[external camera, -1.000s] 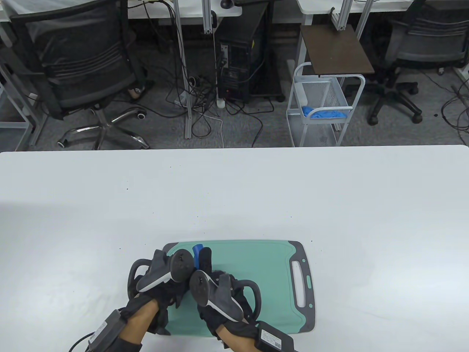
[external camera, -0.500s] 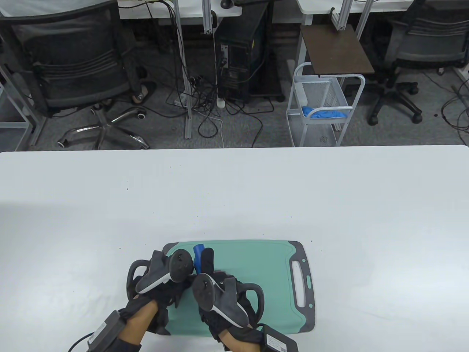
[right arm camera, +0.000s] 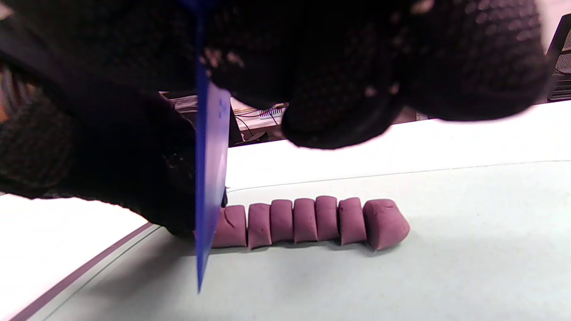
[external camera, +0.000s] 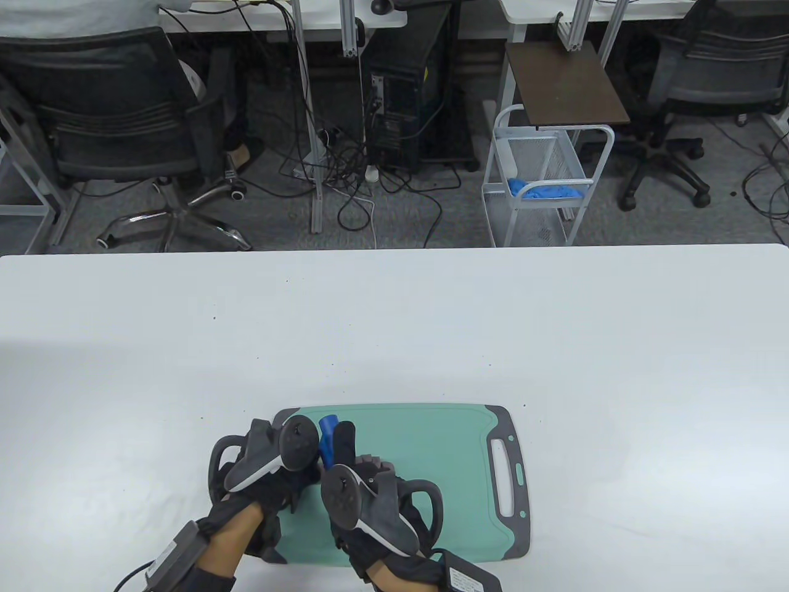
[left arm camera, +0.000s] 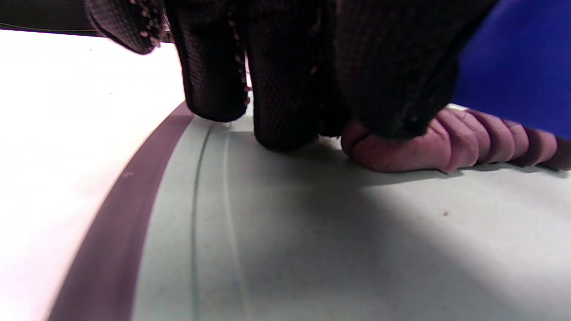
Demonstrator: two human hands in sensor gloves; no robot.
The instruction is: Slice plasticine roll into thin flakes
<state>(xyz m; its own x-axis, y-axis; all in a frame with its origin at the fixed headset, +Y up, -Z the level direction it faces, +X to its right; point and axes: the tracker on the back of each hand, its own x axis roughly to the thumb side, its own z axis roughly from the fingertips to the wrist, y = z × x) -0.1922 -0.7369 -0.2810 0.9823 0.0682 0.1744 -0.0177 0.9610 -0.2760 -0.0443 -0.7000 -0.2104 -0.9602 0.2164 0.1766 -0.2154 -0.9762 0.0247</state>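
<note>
A purple plasticine roll (right arm camera: 312,220) lies on the green cutting board (external camera: 431,456), with several cut segments side by side. It is hidden under the hands in the table view. My left hand (external camera: 271,459) presses its fingertips (left arm camera: 392,89) onto the uncut end of the roll (left arm camera: 401,151). My right hand (external camera: 363,487) grips a thin blue plastic cutter (right arm camera: 209,178). The cutter stands upright, edge down, at the roll next to my left fingers. It also shows in the table view (external camera: 327,431) and as a blue patch in the left wrist view (left arm camera: 513,58).
The board has a grey rim and a handle slot (external camera: 505,478) on its right side and lies near the front edge of the white table (external camera: 555,339). Office chairs, a wire cart and cables are on the floor beyond the table.
Both hands and the blue cutter have shifted slightly to the left along the roll. The board has not moved.
</note>
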